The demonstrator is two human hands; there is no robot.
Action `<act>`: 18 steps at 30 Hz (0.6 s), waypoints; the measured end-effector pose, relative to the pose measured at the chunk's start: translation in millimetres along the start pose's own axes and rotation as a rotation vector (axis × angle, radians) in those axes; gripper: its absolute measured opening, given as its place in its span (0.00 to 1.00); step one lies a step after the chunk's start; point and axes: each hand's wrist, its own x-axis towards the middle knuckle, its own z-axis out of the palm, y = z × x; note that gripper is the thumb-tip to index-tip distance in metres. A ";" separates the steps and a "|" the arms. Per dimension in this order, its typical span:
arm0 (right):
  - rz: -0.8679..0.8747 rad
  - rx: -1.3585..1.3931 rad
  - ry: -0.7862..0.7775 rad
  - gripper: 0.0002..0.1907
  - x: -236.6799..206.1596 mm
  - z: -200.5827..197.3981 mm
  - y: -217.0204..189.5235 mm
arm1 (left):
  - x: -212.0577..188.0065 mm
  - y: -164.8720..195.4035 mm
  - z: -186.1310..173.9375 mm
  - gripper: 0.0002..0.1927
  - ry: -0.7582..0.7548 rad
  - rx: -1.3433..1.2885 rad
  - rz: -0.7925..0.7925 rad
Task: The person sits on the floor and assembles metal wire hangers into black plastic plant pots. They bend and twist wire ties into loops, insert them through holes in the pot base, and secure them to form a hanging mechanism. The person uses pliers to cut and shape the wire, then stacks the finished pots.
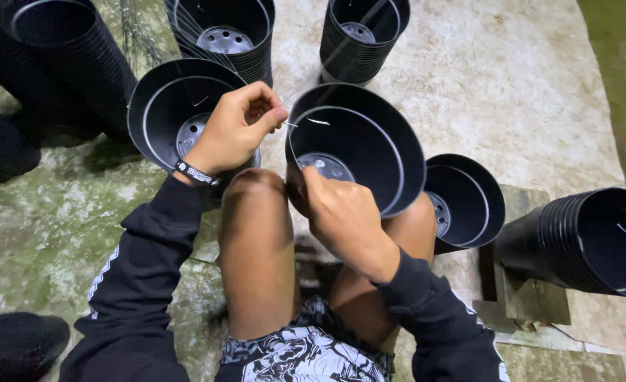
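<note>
The black plastic pot (355, 145) tilts on the knees at centre, the right hand (341, 212) pinching its near rim at seven o'clock, the left hand (236, 127) at ten o'clock clenched on a thin wire (306, 122) not yet fastened, other pot stacks (362, 35) apparently waiting

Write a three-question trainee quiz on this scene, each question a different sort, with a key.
1. True or false: the left hand pinches a thin wire.
2. Which hand grips the rim of the black pot between the knees? A) left B) right
3. Fill in: the pot stacks around the person are coloured ____.

Key: 1 true; 2 B, the right hand; 3 black.
</note>
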 end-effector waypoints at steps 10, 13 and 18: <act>0.002 0.272 0.130 0.15 -24.1 -0.1 98.4 | -7.7 -31.5 23.5 0.08 -0.039 -0.086 -0.055; 0.264 0.396 0.070 0.16 -39.7 8.7 131.7 | -10.9 -37.0 46.8 0.08 -0.040 -0.053 -0.071; 0.410 0.622 0.036 0.12 -67.0 17.3 168.0 | -6.3 -44.9 85.1 0.09 -0.027 -0.054 -0.090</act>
